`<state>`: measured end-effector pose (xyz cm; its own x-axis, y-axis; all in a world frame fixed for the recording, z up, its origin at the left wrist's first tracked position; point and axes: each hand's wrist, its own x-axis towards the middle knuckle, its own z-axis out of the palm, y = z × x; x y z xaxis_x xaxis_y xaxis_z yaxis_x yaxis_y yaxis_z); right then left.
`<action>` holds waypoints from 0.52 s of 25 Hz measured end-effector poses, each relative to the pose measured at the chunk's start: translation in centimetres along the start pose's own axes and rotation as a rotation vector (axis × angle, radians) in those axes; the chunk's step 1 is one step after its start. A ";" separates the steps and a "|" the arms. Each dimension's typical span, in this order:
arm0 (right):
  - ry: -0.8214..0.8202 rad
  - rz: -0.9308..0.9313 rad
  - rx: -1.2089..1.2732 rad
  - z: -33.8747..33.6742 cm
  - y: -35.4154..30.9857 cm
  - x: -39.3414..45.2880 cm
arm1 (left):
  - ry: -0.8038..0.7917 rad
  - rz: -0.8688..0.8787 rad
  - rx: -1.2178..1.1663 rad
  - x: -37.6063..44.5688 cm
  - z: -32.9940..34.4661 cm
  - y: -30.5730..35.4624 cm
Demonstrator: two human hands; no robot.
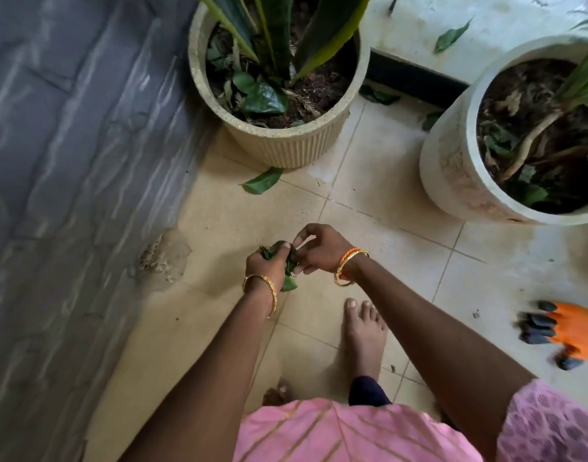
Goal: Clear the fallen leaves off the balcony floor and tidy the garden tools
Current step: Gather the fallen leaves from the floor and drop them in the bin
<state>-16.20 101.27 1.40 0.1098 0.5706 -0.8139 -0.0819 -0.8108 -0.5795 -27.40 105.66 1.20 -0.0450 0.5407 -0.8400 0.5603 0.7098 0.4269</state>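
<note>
While bent over the tile floor point(219, 225), gathering leaves: left hand point(265, 264) curled round a bunch of leaves point(287, 266), thumb pressed on top, bunch poking out below the wrist side. Right hand point(319, 250) touching the bunch from the right, fingertips pinching at a leaf edge, apparently tucking it into the left grip; whether pinching or just pushing, hard to tell. Judged step: consolidating picked leaves into one hand to free the other. To do well: push stems deep into the left palm, clamp thumb before letting go with the right, keep loose tips folded in so nothing drops back. Next loose leaf point(262, 181) lying ahead of the grip, just at the foot of the ribbed pot point(286, 145). More leaves further ahead and right of the grip: dark leaves point(379, 96) by the black step edge behind the ribbed pot, one small one point(430, 120) beside the white pot point(452, 168), one on the raised ledge point(450, 36). Best to take the near one first, then sweep rightward with the freed right hand. Orange glove point(575, 333) with black fingertips lying on the floor well right of the grip, behind it, not yet tidied. Bare foot point(364, 331) just behind the grip; watch for dropping bits under it. Risk: bunch already full, small pieces slipping out the bottom.
</note>
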 end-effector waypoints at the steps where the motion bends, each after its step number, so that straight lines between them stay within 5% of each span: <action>1: -0.045 0.015 0.006 0.3 -0.6 0.7 | 0.028 -0.027 0.000 0.8 -1.1 -0.4; 4: 0.002 0.006 -0.054 1.2 -2.0 4.1 | 0.049 -0.103 -0.041 3.0 -4.2 -1.5; 7: 0.227 -0.165 -0.686 2.0 -2.7 9.7 | 0.036 -0.127 -0.157 5.0 -6.5 -3.1; 9: 0.200 -0.233 -1.055 2.9 -3.3 12.5 | 0.031 -0.131 -0.254 5.9 -7.7 -4.0; 13: 0.147 -0.178 -1.317 4.5 -3.9 14.7 | 0.068 -0.144 -0.301 6.8 -9.5 -5.7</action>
<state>-18.73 113.42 -8.50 0.1305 0.7289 -0.6720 0.9458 -0.2949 -0.1362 -38.75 109.55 -3.83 -0.1671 0.4468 -0.8789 0.2752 0.8771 0.3936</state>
